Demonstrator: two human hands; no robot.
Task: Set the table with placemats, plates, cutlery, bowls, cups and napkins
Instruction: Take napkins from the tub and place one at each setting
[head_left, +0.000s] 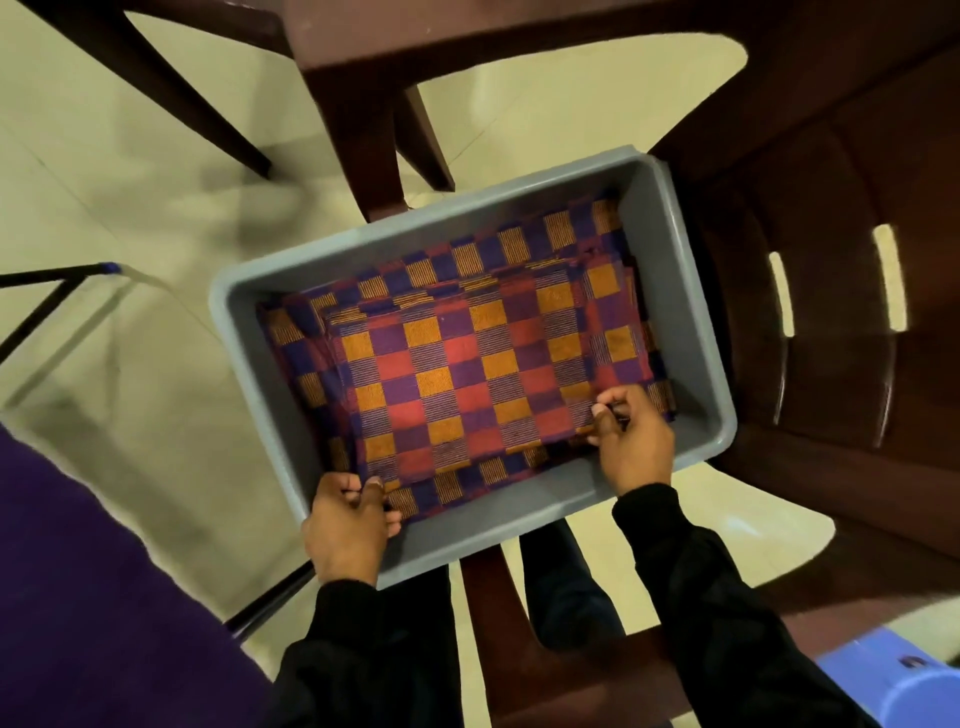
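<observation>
Both hands in the grey bin, on the folded checkered placemats.

Grey plastic bin (670, 291) sits partly on a dark brown plastic chair (831, 312), long axis running diagonally, near end towards the person. Inside: stack of folded checkered placemats (467, 364), red/orange/purple weave, lying flat and filling most of the bin floor; top piece is smaller than the layer under it. Left hand (350, 525) at the near-left corner, fingers curled, thumb pinching the edge of the cloth stack against the bin wall. Right hand (631, 436) at the near-right corner, fingers curled, pinching the corner of the top placemat. Black sleeves on both arms. Purple cloth (93, 597) lower left, blue plastic stool (893, 680) bottom right, cream tiled floor (130, 182) under everything.
</observation>
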